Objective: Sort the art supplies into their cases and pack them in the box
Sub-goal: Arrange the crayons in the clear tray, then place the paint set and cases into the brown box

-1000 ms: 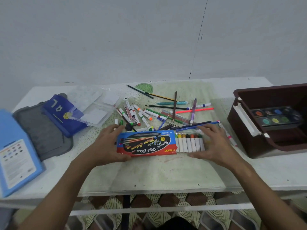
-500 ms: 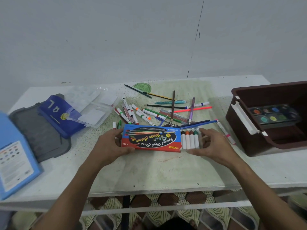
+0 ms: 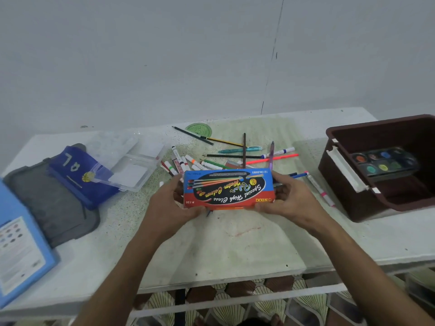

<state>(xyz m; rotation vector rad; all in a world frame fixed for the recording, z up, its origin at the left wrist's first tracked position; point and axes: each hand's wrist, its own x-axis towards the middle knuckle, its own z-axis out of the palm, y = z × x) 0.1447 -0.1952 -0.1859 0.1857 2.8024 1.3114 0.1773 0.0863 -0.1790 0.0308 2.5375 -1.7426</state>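
Observation:
A blue and red water colour box (image 3: 228, 188) is held above the table between both hands, its printed face toward me. My left hand (image 3: 173, 203) grips its left end and my right hand (image 3: 290, 198) grips its right end. No paint tubes show outside the sleeve. Behind it lies a heap of markers, pencils and pens (image 3: 235, 156). A brown plastic box (image 3: 386, 170) stands at the right with a round-pan paint palette (image 3: 383, 161) inside.
A clear plastic case (image 3: 131, 165) lies open at the left, resting on a dark blue pouch (image 3: 80, 175) and a grey case (image 3: 49, 203). A light blue case (image 3: 18, 250) sits at the near left edge. A green protractor (image 3: 199, 129) lies at the back.
The tray of paint tubes has slid fully into the sleeve, pushed in by my right hand. Both hands have lifted the closed box off the table.

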